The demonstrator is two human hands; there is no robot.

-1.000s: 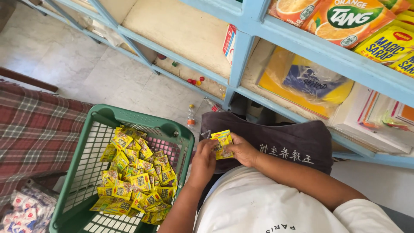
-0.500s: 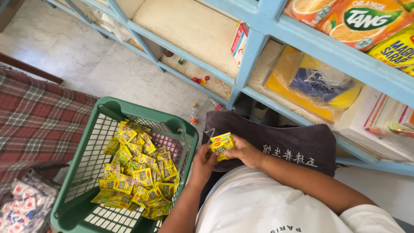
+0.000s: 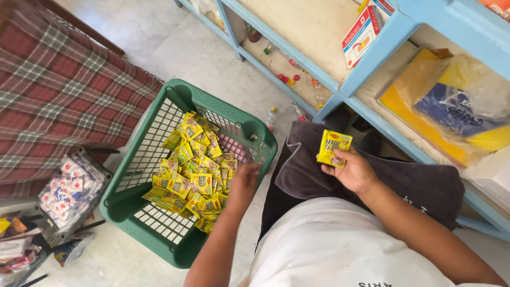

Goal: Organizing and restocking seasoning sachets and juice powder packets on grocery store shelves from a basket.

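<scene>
Dozens of small yellow sachets (image 3: 194,178) lie heaped in the green plastic basket (image 3: 159,234) on the floor beside me, too many and too overlapped for me to count. My left hand (image 3: 245,180) reaches down over the near edge of that heap, fingers curled toward the packets; from this angle I cannot tell whether its grip has closed on one or hangs loose above them. My right hand (image 3: 355,171) is raised over my lap, its grip pinching a thin stack of the same yellow sachets (image 3: 333,148) by the lower edge, faces turned up toward me so the fronts can be read and the pile kept square. I judge it a few packets thick, though the exact count is hidden. A dark cloth (image 3: 382,175) covers my knees under that hand. Ahead stands a blue shelf unit (image 3: 372,58) bearing one red-and-white carton (image 3: 361,34) and a bagged yellow-and-blue pack (image 3: 451,111). One bag of red-and-white sachets (image 3: 71,186) sits left of the basket.
</scene>
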